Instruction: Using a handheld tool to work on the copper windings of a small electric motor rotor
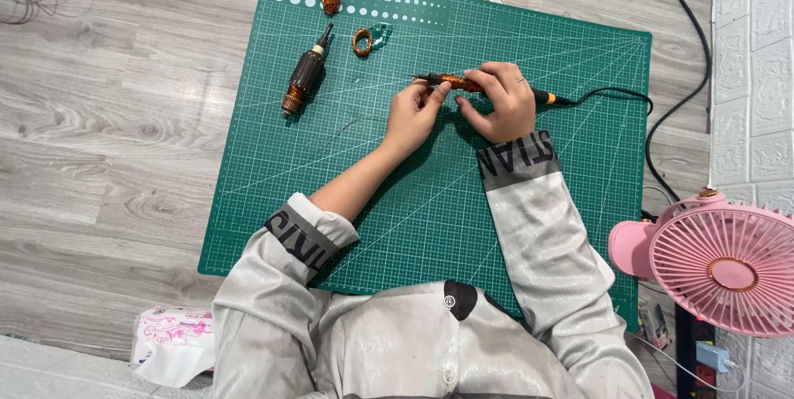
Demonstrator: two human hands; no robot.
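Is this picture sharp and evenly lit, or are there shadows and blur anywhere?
Head view: light is soft and even, the green cutting mat shows no glare; faint shadows lie under the left hand and right hand; focus is sharp throughout; the pink fan is cut off at the edge.

A cutting mat (529,225) lies on the floor (107,134). On it, both hands meet near its middle: the left hand (411,111) touches the soldering iron (451,81) that the right hand (499,101) grips. Left of them lies a motor armature (304,76); beyond, a wire coil (362,42). A fan (726,262) stands off the mat's right edge, a tissue pack (172,343) off its near left corner
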